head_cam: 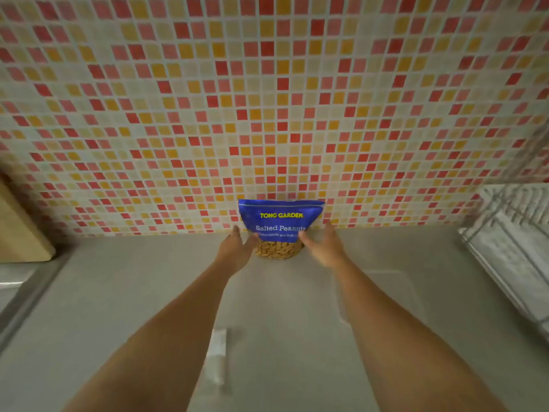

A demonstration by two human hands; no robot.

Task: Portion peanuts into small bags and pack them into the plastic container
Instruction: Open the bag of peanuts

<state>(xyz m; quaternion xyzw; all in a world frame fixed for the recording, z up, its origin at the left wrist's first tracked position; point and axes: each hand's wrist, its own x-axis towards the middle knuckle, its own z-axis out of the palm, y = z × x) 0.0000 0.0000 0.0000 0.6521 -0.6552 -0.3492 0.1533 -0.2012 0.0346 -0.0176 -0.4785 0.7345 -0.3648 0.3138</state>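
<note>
I am reaching both spread hands, left hand (pixel 237 248) and right hand (pixel 322 245), around the peanut bag (pixel 279 224) standing far on the surface (pixel 118 292); I am judging low, even side pressure best, keeping it upright.

1. The peanut bag (pixel 280 226) stands upright at frame centre, on the countertop (pixel 118 292), against the tiled wall (pixel 267 99) behind it.
2. The left hand (pixel 237 248) lies at the bag's left side, the right hand (pixel 326 245) at its right.
3. A clear plastic container (pixel 383 295) sits lower right of the bag.
4. A small bag stack (pixel 217 355) lies at lower centre.
5. A dish rack (pixel 511 239) stands at right edge.
6. A wooden board (pixel 17 227) leans at left edge.
</note>
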